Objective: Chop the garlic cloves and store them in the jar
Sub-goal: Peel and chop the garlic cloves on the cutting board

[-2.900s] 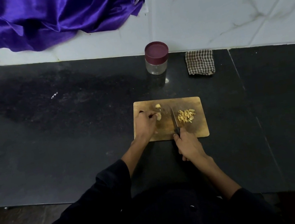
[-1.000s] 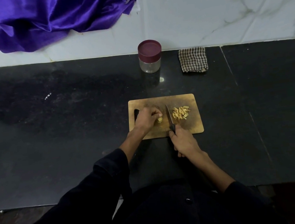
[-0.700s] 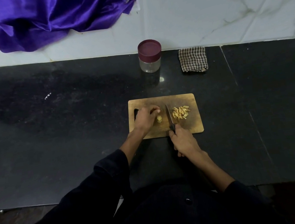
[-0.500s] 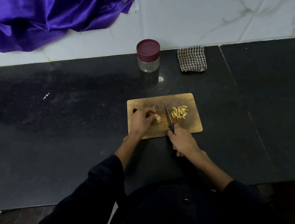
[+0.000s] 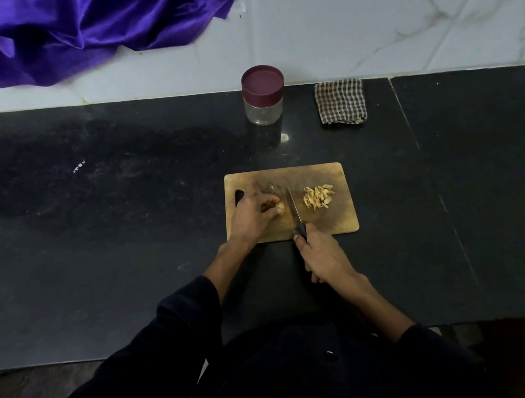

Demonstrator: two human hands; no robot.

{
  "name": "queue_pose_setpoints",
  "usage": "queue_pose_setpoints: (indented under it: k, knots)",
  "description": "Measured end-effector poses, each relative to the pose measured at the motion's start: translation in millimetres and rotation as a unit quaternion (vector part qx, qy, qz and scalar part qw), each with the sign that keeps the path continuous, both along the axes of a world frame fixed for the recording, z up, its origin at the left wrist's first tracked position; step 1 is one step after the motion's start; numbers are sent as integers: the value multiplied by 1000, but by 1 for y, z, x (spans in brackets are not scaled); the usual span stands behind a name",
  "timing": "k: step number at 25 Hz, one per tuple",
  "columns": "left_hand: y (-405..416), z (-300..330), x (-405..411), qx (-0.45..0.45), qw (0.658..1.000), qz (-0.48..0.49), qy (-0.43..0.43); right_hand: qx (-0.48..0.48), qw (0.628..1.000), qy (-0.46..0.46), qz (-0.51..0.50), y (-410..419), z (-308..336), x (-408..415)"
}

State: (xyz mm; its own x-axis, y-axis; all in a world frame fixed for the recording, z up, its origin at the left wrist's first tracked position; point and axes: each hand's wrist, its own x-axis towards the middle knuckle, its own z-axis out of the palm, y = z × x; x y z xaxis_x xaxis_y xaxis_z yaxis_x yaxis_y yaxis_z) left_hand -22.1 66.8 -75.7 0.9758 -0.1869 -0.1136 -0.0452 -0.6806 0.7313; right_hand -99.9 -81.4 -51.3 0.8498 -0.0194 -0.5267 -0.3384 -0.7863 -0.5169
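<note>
— What is happening at the middle of the frame?

— A person is slicing garlic on a wooden chopping board [image 5: 291, 225] lying on the dark worktop [image 5: 122, 218]. The left hand [image 5: 251, 215] is pinning a garlic clove [image 5: 280, 207] to the board, its grip curled down onto it. The right hand [image 5: 323, 254], just below the board's lower edge, is wrapping its grip tight round the handle of a knife [image 5: 294, 209], blade pointing toward the top of the frame, just right of the clove.

— And the pieces already cut?

— Chopped garlic [image 5: 318, 196] is sitting in a small heap right of the blade, apart from it.

— How should this cut go?

— By my reckoning, fingertips are best tucked back from the edge, the blade coming straight down in thin slices, the clove fed rightward bit by bit. It is small and could roll, so firm pressure matters.

— The jar?

— The jar [image 5: 264, 104] is standing above the board near the wall, maroon lid [image 5: 262, 80] on, a checked cloth [image 5: 341, 106] to its right. It looks empty; storing is not yet begun.
</note>
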Motion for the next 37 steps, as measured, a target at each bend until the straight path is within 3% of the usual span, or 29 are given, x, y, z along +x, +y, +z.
queue_pose_setpoints:
  k: [29, 37]
  knots:
    - [-4, 6, -5, -10, 999, 44, 6, -19, 999, 24, -10, 23, -2, 20]
    - [-7, 4, -8, 3, 998, 55, 8, -46, 998, 35, 20, 22, -2, -7]
